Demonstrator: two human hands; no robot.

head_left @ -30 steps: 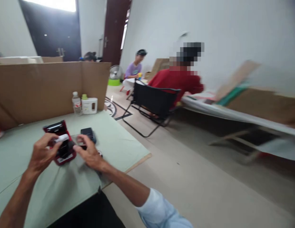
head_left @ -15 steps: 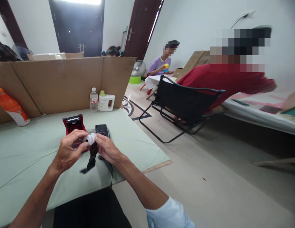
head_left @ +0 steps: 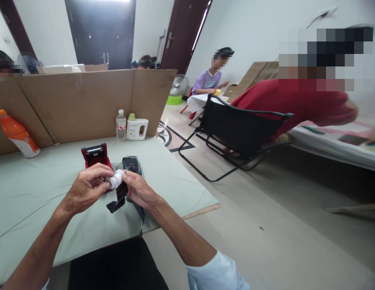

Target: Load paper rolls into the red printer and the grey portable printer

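Between both hands, above the table, is a small white paper roll [head_left: 117, 178]. My left hand [head_left: 87, 188] pinches its left end with thumb and fingers. On the other side, my right hand [head_left: 141, 188] grips the roll's right edge with closed fingertips. A dark glossy strip [head_left: 116, 205] dangles below the roll; where it begins is partly hidden. Just behind my left hand sits a red box-like device [head_left: 95, 156], its lid raised, looking like a small receipt printer. A dark handheld device [head_left: 132, 164] lies behind my right hand, which covers part of it.
Cardboard panels [head_left: 84, 106] stand along the table's far side. Before them are an orange bottle [head_left: 19, 133], a clear water bottle [head_left: 121, 125] and a white jug [head_left: 136, 129]. At right, a person in red [head_left: 266, 96] sits in a black folding chair [head_left: 236, 129].
The white roll has tilted slightly in my fingers, and the dark strip under it has swung a little. Both hands keep their hold. The view has shifted slightly.
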